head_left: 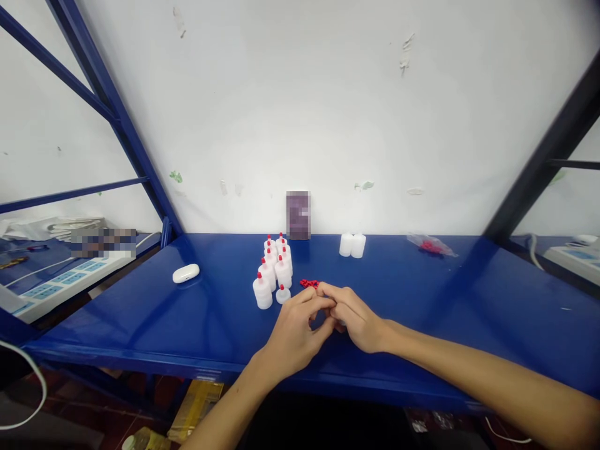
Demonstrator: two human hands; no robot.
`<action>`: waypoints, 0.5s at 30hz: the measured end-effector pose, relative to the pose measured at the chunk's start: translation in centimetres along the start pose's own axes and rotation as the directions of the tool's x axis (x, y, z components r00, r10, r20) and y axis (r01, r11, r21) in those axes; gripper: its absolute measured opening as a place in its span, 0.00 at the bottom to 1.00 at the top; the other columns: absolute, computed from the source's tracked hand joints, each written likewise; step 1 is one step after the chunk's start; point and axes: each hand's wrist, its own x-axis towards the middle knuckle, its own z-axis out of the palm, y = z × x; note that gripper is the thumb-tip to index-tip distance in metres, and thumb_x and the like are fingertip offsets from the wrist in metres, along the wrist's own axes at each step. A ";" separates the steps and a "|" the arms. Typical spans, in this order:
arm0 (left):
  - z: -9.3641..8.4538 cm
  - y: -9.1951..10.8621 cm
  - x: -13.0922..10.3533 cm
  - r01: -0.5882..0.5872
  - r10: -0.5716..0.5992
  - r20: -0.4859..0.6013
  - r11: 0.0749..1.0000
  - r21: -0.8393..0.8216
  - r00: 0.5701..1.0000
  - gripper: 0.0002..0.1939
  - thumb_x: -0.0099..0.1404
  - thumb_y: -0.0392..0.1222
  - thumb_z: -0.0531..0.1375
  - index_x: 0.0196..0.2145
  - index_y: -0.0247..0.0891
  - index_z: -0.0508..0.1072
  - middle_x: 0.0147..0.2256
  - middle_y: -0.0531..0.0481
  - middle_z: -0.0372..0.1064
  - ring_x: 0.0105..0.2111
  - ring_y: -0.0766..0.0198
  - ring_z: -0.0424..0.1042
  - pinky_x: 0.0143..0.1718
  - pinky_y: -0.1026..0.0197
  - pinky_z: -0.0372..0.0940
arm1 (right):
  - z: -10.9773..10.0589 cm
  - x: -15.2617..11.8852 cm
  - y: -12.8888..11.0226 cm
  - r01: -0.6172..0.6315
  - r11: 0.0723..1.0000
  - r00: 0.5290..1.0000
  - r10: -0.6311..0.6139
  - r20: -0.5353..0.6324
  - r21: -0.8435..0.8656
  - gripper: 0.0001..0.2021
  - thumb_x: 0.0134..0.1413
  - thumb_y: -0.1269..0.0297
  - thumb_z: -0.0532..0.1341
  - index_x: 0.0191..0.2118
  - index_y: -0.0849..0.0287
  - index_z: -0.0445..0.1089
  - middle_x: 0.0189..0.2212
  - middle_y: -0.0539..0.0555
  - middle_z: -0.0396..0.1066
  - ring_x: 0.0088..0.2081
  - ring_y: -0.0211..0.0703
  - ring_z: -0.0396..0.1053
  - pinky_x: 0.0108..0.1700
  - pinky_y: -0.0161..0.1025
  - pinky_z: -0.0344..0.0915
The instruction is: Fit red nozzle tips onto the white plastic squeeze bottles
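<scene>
A person's 2 bare hands meet at the lower centre of the frame, above a glossy blue shelf (140, 312) set against a white wall. The left hand (293, 334) and the right hand (356, 319) press their fingertips together, fingers curled inward as if pinching something small between them; whatever sits there is hidden by the fingers, so what they grip cannot be told.

Just above the hands, touching distance from the fingertips, lies a small pile of red caps (309, 284) on the shelf. Left of that pile stands a cluster of small white bottles with red caps (275, 267), about 8 of them, in 2 rows running back toward the wall. At the front of the cluster, a shorter white piece with a red tip (282, 294) stands apart, just beside the left hand's fingertips.

Farther back, right of centre, 2 plain white bottles (352, 245) stand side by side near the wall. To the right of them lies a clear bag with red pieces (430, 245). On the left part of the shelf sits a white earbud case (186, 273).
</scene>
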 end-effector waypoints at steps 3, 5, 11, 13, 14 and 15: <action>0.1 -0.1 -0.1 -0.014 0.014 0.000 1.000 0.006 1.000 0.07 0.66 0.33 0.57 0.39 0.38 0.74 0.32 0.52 0.62 0.29 0.67 0.61 0.31 0.65 0.57 | 0.1 0.0 0.4 0.050 0.999 0.999 -0.050 -0.020 -0.009 0.05 0.55 0.72 0.46 0.32 0.55 0.55 0.20 0.44 0.55 0.20 0.36 0.54 0.25 0.35 0.53; 0.2 -0.2 -0.2 -0.024 0.023 0.008 1.000 0.010 1.000 0.08 0.67 0.32 0.56 0.41 0.39 0.73 0.34 0.52 0.63 0.30 0.67 0.62 0.33 0.64 0.58 | 0.1 0.0 0.6 0.066 0.998 0.997 -0.066 -0.025 -0.010 0.05 0.55 0.72 0.47 0.33 0.55 0.56 0.20 0.44 0.55 0.20 0.36 0.53 0.25 0.35 0.52; 0.0 -0.2 -0.1 0.002 -0.003 0.031 1.000 0.018 1.000 0.05 0.69 0.35 0.54 0.39 0.39 0.69 0.33 0.54 0.63 0.30 0.67 0.62 0.32 0.64 0.57 | -0.2 -0.2 1.1 0.011 0.992 1.000 -0.010 -0.009 0.125 0.09 0.64 0.58 0.52 0.38 0.57 0.62 0.22 0.45 0.61 0.22 0.36 0.58 0.26 0.34 0.56; -0.8 -0.2 0.0 0.062 -0.062 -0.002 0.998 -0.011 0.998 0.04 0.70 0.39 0.53 0.38 0.39 0.68 0.27 0.57 0.58 0.25 0.68 0.58 0.28 0.65 0.55 | -0.3 -0.1 1.3 -0.019 0.983 0.999 0.025 -0.027 0.183 0.14 0.65 0.53 0.50 0.39 0.58 0.63 0.22 0.46 0.62 0.22 0.36 0.59 0.26 0.34 0.57; -1.4 -0.2 0.0 0.101 -0.102 -0.028 0.995 -0.023 0.994 0.05 0.71 0.41 0.53 0.38 0.39 0.67 0.25 0.58 0.56 0.23 0.68 0.57 0.27 0.65 0.54 | -0.3 -0.1 1.4 -0.035 0.979 0.998 0.046 -0.049 0.202 0.16 0.66 0.51 0.49 0.38 0.58 0.63 0.21 0.46 0.63 0.21 0.36 0.59 0.25 0.34 0.57; -2.1 -0.2 0.0 0.140 -0.141 -0.058 0.990 -0.023 0.988 0.06 0.71 0.42 0.53 0.38 0.39 0.66 0.24 0.59 0.55 0.23 0.69 0.56 0.26 0.65 0.54 | -0.3 0.0 1.6 -0.048 0.975 0.995 0.066 -0.078 0.215 0.17 0.67 0.51 0.47 0.38 0.58 0.64 0.19 0.45 0.62 0.20 0.35 0.58 0.24 0.34 0.56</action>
